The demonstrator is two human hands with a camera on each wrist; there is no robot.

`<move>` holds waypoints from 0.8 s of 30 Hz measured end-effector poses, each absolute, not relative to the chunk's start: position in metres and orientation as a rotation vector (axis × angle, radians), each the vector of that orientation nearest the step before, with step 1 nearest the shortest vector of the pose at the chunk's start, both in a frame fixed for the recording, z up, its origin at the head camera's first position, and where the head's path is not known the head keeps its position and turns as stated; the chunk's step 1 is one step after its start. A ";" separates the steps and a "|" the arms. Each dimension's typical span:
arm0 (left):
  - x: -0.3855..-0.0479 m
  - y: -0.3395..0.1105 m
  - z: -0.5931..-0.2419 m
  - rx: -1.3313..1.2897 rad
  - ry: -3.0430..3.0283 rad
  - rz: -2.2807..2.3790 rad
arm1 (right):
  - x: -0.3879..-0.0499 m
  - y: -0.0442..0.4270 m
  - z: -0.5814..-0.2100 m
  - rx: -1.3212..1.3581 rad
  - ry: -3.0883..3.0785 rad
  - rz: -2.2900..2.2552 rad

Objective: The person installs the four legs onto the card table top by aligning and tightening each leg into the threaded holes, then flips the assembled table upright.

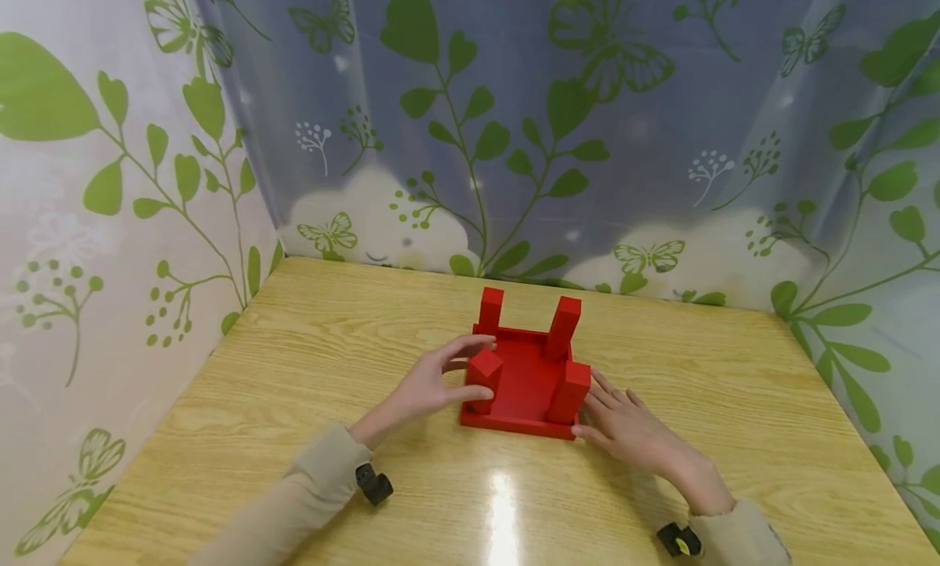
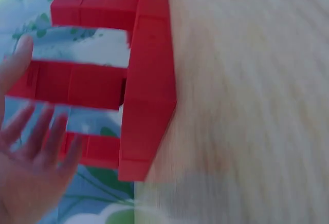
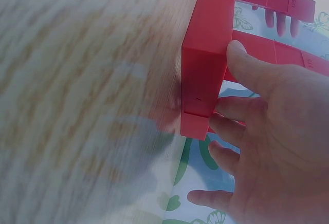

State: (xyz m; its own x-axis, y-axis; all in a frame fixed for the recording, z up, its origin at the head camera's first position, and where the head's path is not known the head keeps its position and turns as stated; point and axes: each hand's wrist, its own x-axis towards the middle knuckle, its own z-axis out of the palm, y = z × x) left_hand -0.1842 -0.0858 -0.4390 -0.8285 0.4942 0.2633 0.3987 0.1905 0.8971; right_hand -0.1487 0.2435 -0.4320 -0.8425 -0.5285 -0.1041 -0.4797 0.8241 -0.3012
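Note:
A red shallow square base (image 1: 523,378) with a raised rim lies on the table, an upright red block post at each corner. The near-left post (image 1: 485,378) is turned, its top showing as a diamond. My left hand (image 1: 433,378) is spread around that post, thumb on the near side and fingers beyond it; the left wrist view shows gaps between fingers and post. With fairly straight fingers, my right hand (image 1: 631,431) touches the base's right side by the near-right post (image 1: 569,393). In the right wrist view its thumb (image 3: 241,59) rests against the rim.
The wooden table (image 1: 330,305) extends around the base. Behind it hangs a patterned curtain (image 1: 514,142) with green leaves and butterflies, and similar cloth closes off both sides. Small black devices sit at the left wrist (image 1: 374,484) and right wrist (image 1: 677,540).

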 end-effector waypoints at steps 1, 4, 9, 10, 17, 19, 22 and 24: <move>-0.183 -0.083 -0.440 0.861 2.407 1.755 | -0.148 0.243 -0.432 -0.788 2.823 -0.397; -0.177 -0.076 -0.441 0.756 2.521 1.815 | -0.148 0.243 -0.431 -0.788 2.824 -0.402; -0.171 -0.069 -0.444 0.719 2.637 1.788 | -0.147 0.243 -0.431 -0.771 2.823 -0.413; -0.170 -0.068 -0.445 0.717 2.649 1.776 | -0.147 0.243 -0.431 -0.766 2.822 -0.418; -0.168 -0.070 -0.445 0.691 2.572 1.803 | -0.147 0.242 -0.430 -0.779 2.826 -0.421; -0.169 -0.073 -0.445 0.709 2.522 1.811 | -0.147 0.243 -0.430 -0.781 2.827 -0.423; -0.172 -0.079 -0.446 0.744 2.416 1.827 | -0.147 0.243 -0.430 -0.777 2.826 -0.426; -0.174 -0.083 -0.446 0.767 2.331 1.837 | -0.147 0.243 -0.431 -0.772 2.823 -0.430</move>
